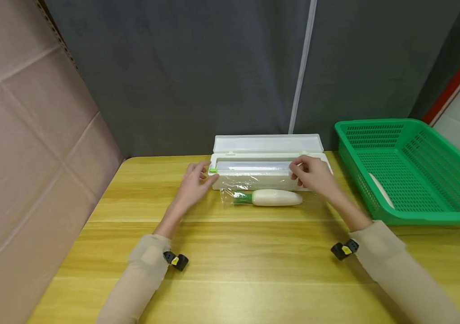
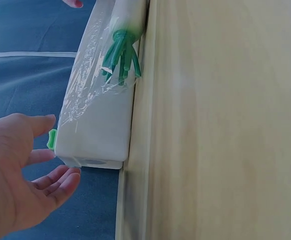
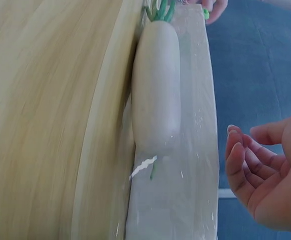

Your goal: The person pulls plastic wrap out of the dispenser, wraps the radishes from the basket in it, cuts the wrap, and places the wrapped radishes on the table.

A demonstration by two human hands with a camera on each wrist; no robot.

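Note:
A white cling film dispenser (image 1: 254, 182) lies along the table's back edge, its lid (image 1: 268, 144) tipped back and a film roll (image 1: 250, 166) inside. Clear film (image 2: 80, 95) hangs down its front and overlaps a white radish (image 1: 277, 197) with short green stems (image 2: 121, 57). My left hand (image 1: 192, 183) is at the dispenser's left end, thumb and fingers spread around the corner near a green slider (image 2: 51, 139). Over the right part of the box is my right hand (image 1: 313, 173). Its fingers bend loosely, with a gap to the thumb and nothing visible between them.
A green plastic basket (image 1: 376, 191) stands on the right side of the table, with a white object (image 1: 381, 191) partly showing inside. A dark curtain (image 1: 197, 81) hangs right behind the dispenser. Pale cloth (image 1: 23, 180) borders the left side.

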